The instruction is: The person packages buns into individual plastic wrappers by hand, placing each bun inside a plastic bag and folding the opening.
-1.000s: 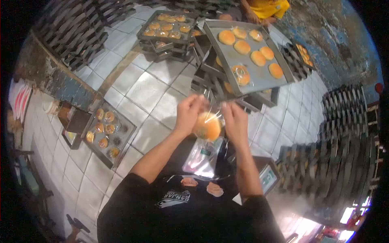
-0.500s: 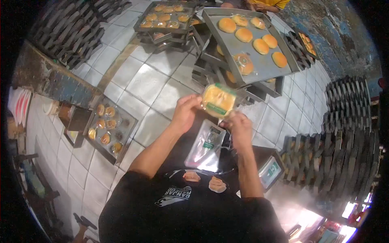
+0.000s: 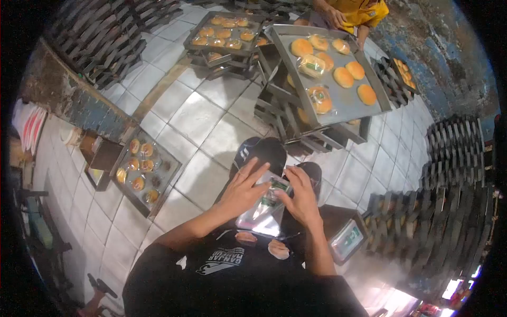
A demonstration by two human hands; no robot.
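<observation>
A stack of clear printed plastic bags [image 3: 257, 217] lies on my lap. My left hand [image 3: 244, 189] is over its left and upper part, fingers spread and nothing gripped. My right hand [image 3: 302, 199] is at the right edge of the bags, thumb and fingers apart. A bagged bun [image 3: 312, 65] with a green label sits in the large metal tray [image 3: 346, 108] ahead of me. Another wrapped bun [image 3: 320, 99] lies near that tray's front corner, among several bare buns [image 3: 343, 77].
Trays are stacked beneath the large one. A second tray [image 3: 248, 50] of wrapped buns stands farther back, and another tray [image 3: 158, 196] is on the tiled floor at left. Dark stacked trays [image 3: 428, 216] rise at right. A person in a yellow shirt [image 3: 364, 15] is beyond the large tray.
The bagged bun that both hands held has been let go and now lies in the large tray. Both hands have come back down over the plastic bags on my lap.
</observation>
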